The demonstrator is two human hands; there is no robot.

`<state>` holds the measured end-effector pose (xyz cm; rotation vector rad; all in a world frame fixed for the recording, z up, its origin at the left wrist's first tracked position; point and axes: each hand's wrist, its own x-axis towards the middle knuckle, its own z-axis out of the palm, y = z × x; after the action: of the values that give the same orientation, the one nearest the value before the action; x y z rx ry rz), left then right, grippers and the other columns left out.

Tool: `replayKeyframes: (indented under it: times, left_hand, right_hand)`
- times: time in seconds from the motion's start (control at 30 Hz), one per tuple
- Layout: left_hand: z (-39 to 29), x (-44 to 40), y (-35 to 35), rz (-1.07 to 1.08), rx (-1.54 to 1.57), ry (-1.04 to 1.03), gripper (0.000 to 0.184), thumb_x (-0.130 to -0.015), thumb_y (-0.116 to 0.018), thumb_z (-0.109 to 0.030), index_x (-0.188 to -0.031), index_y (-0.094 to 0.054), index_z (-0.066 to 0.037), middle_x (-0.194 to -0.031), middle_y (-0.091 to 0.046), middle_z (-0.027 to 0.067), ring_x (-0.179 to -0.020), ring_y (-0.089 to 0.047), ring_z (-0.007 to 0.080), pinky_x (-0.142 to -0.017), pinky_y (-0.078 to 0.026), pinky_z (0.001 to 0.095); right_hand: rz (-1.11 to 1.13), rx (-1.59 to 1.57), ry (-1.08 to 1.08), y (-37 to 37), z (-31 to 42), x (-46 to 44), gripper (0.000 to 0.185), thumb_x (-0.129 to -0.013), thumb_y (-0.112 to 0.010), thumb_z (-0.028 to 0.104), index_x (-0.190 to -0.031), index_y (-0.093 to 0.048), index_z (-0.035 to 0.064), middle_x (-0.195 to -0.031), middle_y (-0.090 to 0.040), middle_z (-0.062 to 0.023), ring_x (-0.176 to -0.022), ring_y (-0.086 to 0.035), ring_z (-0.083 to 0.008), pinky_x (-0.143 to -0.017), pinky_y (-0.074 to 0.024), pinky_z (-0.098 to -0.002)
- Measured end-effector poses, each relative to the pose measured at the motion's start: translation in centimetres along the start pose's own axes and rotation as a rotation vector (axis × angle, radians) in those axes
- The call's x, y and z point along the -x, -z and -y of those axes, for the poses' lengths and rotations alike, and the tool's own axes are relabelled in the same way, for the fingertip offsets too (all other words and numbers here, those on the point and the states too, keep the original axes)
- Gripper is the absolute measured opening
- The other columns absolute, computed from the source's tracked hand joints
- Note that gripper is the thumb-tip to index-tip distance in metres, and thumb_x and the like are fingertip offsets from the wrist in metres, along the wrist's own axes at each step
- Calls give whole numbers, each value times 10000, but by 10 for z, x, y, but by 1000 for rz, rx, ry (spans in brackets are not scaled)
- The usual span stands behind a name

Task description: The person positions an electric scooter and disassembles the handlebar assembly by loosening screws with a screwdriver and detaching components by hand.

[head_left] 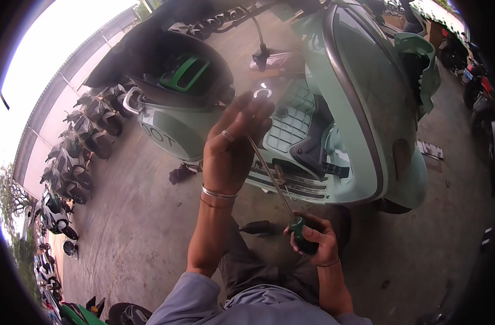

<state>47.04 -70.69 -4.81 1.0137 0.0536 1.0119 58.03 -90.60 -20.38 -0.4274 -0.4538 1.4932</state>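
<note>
My right hand (319, 238) is wrapped round the dark green handle of a screwdriver (274, 181), its long shaft pointing up and left. The shaft's upper end meets the palm side of my raised left hand (234, 138), where the tip is hidden. The left fingers point upward, slightly bent, beside a bright ring-shaped glare. Beyond both hands stands a pale green scooter (356, 108), with a ribbed footboard (291, 127) and a dark seat area on the left. A small brownish piece (280, 174) shows beside the shaft, too blurred to name.
A dark, tapered object (255, 227) lies on the concrete floor (133, 233) near my legs. Dark cloth (180, 173) lies under the scooter's left part. Parked scooters (68, 168) line the left side, with more vehicles (475, 89) at the right.
</note>
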Motion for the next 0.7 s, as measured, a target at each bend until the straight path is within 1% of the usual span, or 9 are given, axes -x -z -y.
replayKeyframes:
  times: [0.1, 0.17, 0.23, 0.33, 0.47, 0.5, 0.53, 0.6, 0.7]
  left_hand:
    - [2, 1, -2, 14, -84, -12, 566, -961, -546, -122, -1429, -342, 122, -1416, -478, 265, -1269, -527, 365, -1043, -441, 418]
    - [1, 1, -1, 31, -81, 0, 561, -968, -535, -118, -1437, -329, 112, -1405, -496, 242, -1265, -534, 335, -1054, -443, 404]
    - [-1, 2, -2, 35, -88, 15, 556, -976, -523, -114, -1444, -316, 103, -1394, -513, 219, -1261, -540, 304, -1064, -446, 390]
    - [-5, 1, -4, 52, -81, 29, 564, -981, -530, -138, -1451, -319, 91, -1396, -511, 221, -1256, -544, 304, -1057, -452, 391]
    - [-1, -2, 2, 129, -51, 39, 582, -1023, -482, -293, -1462, -330, 57, -1405, -508, 210, -1252, -545, 305, -1046, -451, 399]
    - [2, -4, 5, 169, 20, 52, 595, -1037, -456, -357, -1465, -341, 40, -1414, -503, 201, -1260, -537, 303, -1046, -443, 400]
    - [6, -8, 7, 174, 19, 57, 595, -1037, -456, -357, -1465, -341, 40, -1414, -503, 201, -1260, -537, 303, -1046, -443, 400]
    - [15, -18, 9, 20, 36, 95, 607, -1045, -396, -459, -1469, -376, -26, -1457, -467, 176, -1319, -475, 296, -1078, -382, 416]
    - [28, -46, -6, -3, -60, 43, 573, -1041, -395, -480, -1462, -415, -91, -1493, -431, 154, -1364, -414, 284, -1097, -326, 421]
  right_hand:
    - [-25, 148, 159, 12, -25, -17, 451, -910, -678, 140, -1318, -581, -25, -1017, -702, -171, -744, -650, -190, -598, -497, -286]
    - [0, 131, 148, 18, -28, -21, 472, -912, -681, 140, -1337, -564, -29, -1028, -704, -175, -739, -653, -186, -600, -501, -280]
    - [31, 122, 173, 17, -34, -26, 483, -908, -686, 132, -1346, -557, -25, -1043, -705, -172, -746, -656, -184, -605, -506, -279]
    - [47, 158, 215, 20, -39, -34, 475, -910, -682, 104, -1349, -554, -26, -1062, -704, -170, -809, -664, -185, -705, -530, -295]
    - [53, 228, 311, 22, -39, -41, 461, -914, -672, 76, -1346, -553, -33, -1085, -699, -174, -883, -659, -193, -828, -529, -326]
    - [51, 224, 316, 22, -37, -43, 461, -914, -672, 76, -1346, -553, -33, -1085, -699, -174, -883, -659, -193, -828, -529, -326]
    - [41, 228, 347, 21, -33, -44, 463, -912, -672, 77, -1345, -551, -36, -1088, -697, -180, -888, -657, -196, -831, -529, -331]
    - [34, 227, 382, 21, -27, -45, 465, -910, -671, 77, -1344, -550, -39, -1091, -694, -185, -893, -655, -200, -835, -528, -336]
    - [20, 203, 426, 23, -16, -44, 473, -901, -673, 79, -1340, -547, -43, -1091, -689, -202, -890, -658, -208, -829, -532, -344]
